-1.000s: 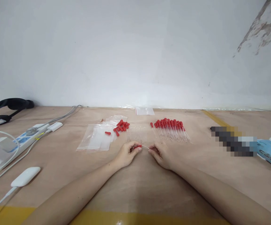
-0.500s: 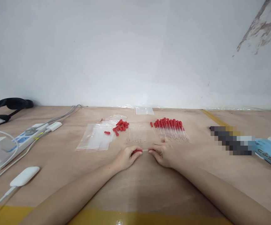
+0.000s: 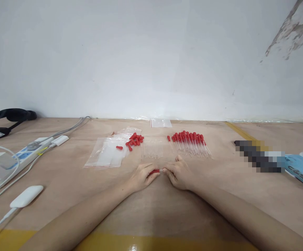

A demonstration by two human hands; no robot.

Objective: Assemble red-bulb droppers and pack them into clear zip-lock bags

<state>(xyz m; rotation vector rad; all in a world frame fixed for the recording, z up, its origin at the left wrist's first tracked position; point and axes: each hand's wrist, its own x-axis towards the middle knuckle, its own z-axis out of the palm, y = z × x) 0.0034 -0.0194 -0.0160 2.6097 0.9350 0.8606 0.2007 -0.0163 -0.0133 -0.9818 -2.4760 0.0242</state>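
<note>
Pinches red bulb [image 3: 155,171] firmly in left hand [image 3: 143,176], glass tube [image 3: 161,170] in right hand [image 3: 179,174]; faces white wall [image 3: 115,62] across brown table [image 3: 232,181] with yellow tape [image 3: 120,241].

Side lanes passable, middle crowded.
Ahead of your left hand [image 3: 145,176] and right hand [image 3: 179,173], loose clear tubes [image 3: 152,149] block the way, hemmed by red bulbs [image 3: 134,140] on the left and red-capped droppers [image 3: 192,142] on the right; you could pass right, between those droppers and the pixelated dark object [image 3: 256,156] next to the blue packet [image 3: 302,170], or left, between the plastic bags [image 3: 100,153] and the power strip [image 3: 24,155]; between your forearms [image 3: 96,213], the tabletop [image 3: 151,205] gives room.
</note>
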